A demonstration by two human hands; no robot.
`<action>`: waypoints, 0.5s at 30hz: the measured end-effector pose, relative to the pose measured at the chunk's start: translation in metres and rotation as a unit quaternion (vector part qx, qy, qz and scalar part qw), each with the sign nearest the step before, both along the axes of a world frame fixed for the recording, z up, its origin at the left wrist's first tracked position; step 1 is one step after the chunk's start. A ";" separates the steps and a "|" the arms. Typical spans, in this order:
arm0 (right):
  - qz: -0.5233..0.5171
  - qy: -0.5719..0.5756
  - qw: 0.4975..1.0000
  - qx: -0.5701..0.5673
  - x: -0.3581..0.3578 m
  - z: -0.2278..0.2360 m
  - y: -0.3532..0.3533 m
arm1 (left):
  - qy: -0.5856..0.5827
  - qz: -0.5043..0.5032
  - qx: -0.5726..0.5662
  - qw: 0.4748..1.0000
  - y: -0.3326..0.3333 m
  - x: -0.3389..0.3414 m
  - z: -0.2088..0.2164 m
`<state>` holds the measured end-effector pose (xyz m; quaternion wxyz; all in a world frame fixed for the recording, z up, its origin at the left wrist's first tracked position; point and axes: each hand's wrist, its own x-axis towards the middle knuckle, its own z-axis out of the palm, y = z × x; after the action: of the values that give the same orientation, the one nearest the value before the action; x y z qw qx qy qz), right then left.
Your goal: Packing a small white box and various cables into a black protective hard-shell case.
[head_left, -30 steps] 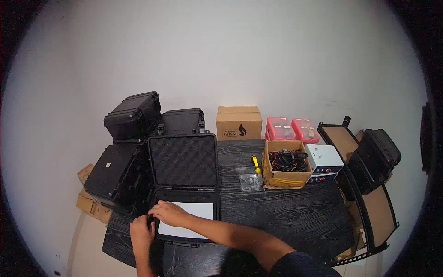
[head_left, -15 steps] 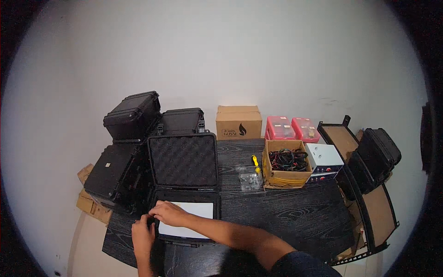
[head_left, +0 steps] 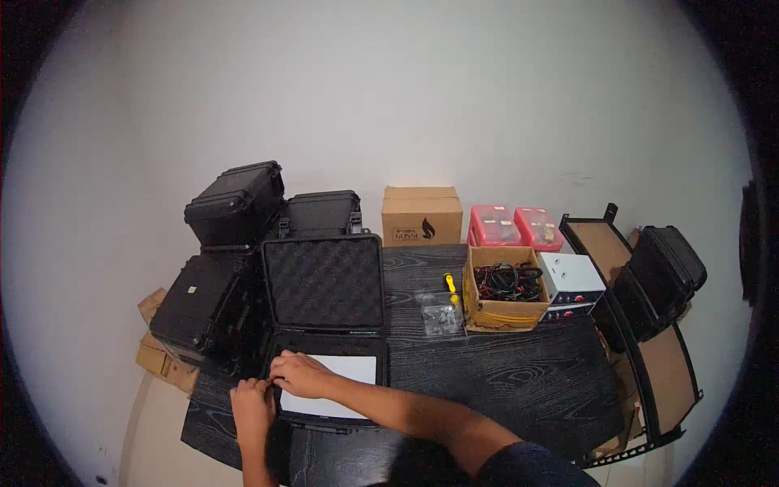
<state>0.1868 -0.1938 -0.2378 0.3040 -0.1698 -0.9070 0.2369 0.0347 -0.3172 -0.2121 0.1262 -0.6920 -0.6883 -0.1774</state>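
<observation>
An open black hard case (head_left: 323, 282) stands on the dark table, its raised lid lined with egg-crate foam. A flat white panel (head_left: 353, 372) lies in its base, partly hidden under my right hand and forearm. My right hand (head_left: 297, 375) reaches across to the case's left side, fingers bent and closed. Close beside it, at the case's left rim, is my left hand (head_left: 253, 402), its fingers also curled closed. The fingertips of both hands nearly meet there. Whatever is between them is too small or hidden to make out.
Black cases (head_left: 203, 300) are stacked on the left. Beyond the lid sits a cardboard box (head_left: 422, 217). Toward the right are red boxes (head_left: 495, 227), an open carton of cables (head_left: 505, 315), white devices (head_left: 571, 276), a yellow tool (head_left: 449, 282), and a clear bag (head_left: 442, 321).
My right hand has shifted very slightly to the right, and my left fingers have moved a little. Both hands stay at the case's left rim.
</observation>
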 end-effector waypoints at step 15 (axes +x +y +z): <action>-0.032 0.017 0.999 0.000 0.004 -0.003 0.004 | -0.070 -0.040 -0.009 0.997 0.005 0.000 0.007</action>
<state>0.1911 -0.1893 -0.2409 0.3271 -0.1942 -0.8958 0.2299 0.0351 -0.3126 -0.2053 0.0647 -0.7059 -0.6688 -0.2242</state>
